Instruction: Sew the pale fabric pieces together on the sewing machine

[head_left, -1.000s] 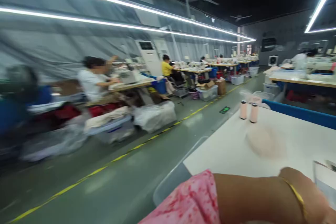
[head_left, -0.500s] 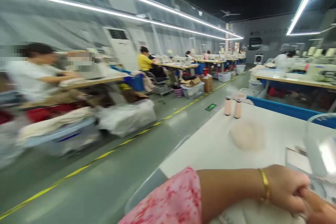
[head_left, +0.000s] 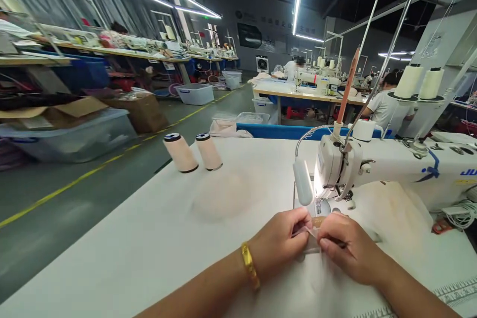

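Note:
My left hand (head_left: 285,238), with a gold bracelet (head_left: 249,264) at its wrist, is closed in a pinch on thin, pale, sheer fabric (head_left: 313,244). Close beside it, my right hand (head_left: 348,246) pinches the same fabric, with its fingers curled. Both hands are just in front of the needle area of a white sewing machine (head_left: 335,164). A lit lamp (head_left: 303,181) on a bent metal neck shines beside the needle. How far the fabric reaches below the hands is blurred against the white tabletop (head_left: 122,258).
Two pale pink thread cones (head_left: 181,153) stand at the table's far left corner. A blurred beige piece (head_left: 227,194) lies nearby. Right are beige fabric (head_left: 395,218), a clear ruler (head_left: 458,290) and a bundled cable (head_left: 462,213). A person (head_left: 385,102) sits beyond the machine.
The view has swung right, bringing the sewing machine and both hands fully into sight. The hands stay close together; the fabric between them now shows.

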`<state>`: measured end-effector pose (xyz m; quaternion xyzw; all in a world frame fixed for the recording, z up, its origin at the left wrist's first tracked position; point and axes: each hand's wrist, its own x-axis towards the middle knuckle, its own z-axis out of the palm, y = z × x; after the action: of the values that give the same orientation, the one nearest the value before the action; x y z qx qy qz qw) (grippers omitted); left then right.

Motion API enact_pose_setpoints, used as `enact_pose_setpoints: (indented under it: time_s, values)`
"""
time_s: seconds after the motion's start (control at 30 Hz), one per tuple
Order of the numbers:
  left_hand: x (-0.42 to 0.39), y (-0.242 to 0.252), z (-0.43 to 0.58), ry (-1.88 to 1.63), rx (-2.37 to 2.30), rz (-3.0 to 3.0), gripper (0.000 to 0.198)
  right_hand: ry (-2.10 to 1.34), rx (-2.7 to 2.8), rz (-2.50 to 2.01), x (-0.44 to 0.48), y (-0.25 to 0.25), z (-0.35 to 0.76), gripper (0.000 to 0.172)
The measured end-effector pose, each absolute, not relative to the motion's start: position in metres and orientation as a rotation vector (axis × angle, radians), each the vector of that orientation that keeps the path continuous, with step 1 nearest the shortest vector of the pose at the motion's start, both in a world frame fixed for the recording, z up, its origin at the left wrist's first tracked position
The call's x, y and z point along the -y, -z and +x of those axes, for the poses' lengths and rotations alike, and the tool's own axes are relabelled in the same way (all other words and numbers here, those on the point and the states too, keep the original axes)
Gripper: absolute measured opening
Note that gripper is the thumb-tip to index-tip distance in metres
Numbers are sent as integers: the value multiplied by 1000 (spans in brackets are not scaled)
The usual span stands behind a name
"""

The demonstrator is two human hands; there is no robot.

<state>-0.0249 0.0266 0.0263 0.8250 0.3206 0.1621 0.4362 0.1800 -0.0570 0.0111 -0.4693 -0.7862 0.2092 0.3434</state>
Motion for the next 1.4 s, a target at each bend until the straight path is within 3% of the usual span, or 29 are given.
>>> enact_pose_setpoints:
  time_s: [0.13,0.37,1.13,1.4]
  values:
    - [-23,-24,-19,-457,-843,2002,13,-604,1964,-1270,56,-10,177,40]
    - [-25,-22,-14,-439,-902,1949,28,-728,1735,-1502,57,-10,174,5]
    - [-18,-18,-13,-475,-845,2005,38,-803,1605,-1469,54,-8,172,5]
    - [-18,-14,-12,-529,-832,2064,33,-604,1719,-1451,54,-4,172,12]
